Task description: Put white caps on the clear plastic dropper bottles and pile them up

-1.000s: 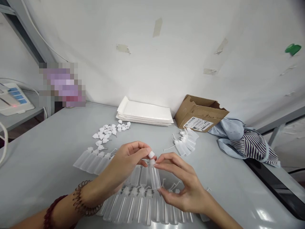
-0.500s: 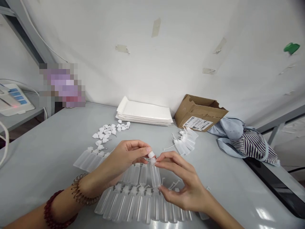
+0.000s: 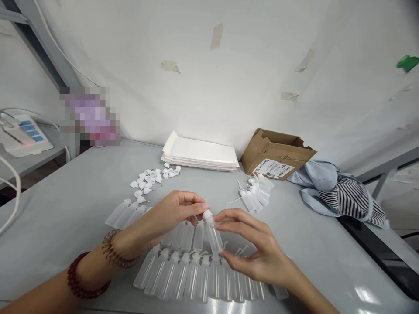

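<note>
Between my hands a clear plastic squeeze bottle [image 3: 214,237] is held slightly tilted above the rows of bottles. My left hand [image 3: 183,210] pinches the white cap [image 3: 207,214], which sits on the bottle's neck. The fingers and thumb of my right hand [image 3: 253,241] grip the bottle's side. Below lies a row of similar clear bottles [image 3: 176,279], with more bottles [image 3: 122,213] behind my left forearm. A heap of loose white pointed caps [image 3: 147,179], some with thin needle tips, lies beyond my left hand.
White padded envelopes [image 3: 201,153] are stacked against the wall, beside an open cardboard box [image 3: 278,155]. A small cluster of capped bottles [image 3: 257,194] lies before the box. Right of it are a striped cloth bag [image 3: 347,198] and a long black object [image 3: 379,257].
My left hand has brought the white cap down onto the bottle's neck; before, it was held just above it. The bottle leans a little more. The view has shifted slightly.
</note>
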The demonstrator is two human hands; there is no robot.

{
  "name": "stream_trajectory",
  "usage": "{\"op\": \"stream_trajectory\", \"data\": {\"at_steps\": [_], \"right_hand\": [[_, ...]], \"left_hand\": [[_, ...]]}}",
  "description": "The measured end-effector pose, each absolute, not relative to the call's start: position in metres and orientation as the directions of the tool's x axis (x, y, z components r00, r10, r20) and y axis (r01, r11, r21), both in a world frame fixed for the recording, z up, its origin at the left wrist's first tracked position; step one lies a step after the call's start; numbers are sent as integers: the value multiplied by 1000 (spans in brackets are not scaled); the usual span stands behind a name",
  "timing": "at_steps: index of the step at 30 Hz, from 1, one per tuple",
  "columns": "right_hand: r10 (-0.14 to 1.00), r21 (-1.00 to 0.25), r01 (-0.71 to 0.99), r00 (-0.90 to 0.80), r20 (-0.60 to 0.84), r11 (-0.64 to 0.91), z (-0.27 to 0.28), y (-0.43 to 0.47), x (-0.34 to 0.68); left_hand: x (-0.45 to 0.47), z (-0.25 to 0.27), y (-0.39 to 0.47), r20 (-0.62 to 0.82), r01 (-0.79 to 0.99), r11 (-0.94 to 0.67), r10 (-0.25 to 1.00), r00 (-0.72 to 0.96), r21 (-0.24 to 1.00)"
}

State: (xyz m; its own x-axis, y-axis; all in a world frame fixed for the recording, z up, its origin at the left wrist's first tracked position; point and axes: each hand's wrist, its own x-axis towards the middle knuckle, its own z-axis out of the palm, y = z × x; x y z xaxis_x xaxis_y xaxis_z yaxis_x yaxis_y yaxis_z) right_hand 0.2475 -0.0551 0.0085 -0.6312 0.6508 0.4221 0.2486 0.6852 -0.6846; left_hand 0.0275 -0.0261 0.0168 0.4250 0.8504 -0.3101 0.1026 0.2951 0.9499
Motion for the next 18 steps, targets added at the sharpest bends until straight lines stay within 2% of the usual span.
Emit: {"op": "stream_trajectory", "data": {"at_steps": [7,18], "right_hand": [[627,-681,245,-672,395,691,8,-53,249],[641,-670,290,-677,362,684,8,-54,254]], "left_hand": [[30,16,-26,-351,107,339,833,428,935],[27,20,-27,-313,113,296,820,479,948]]}}
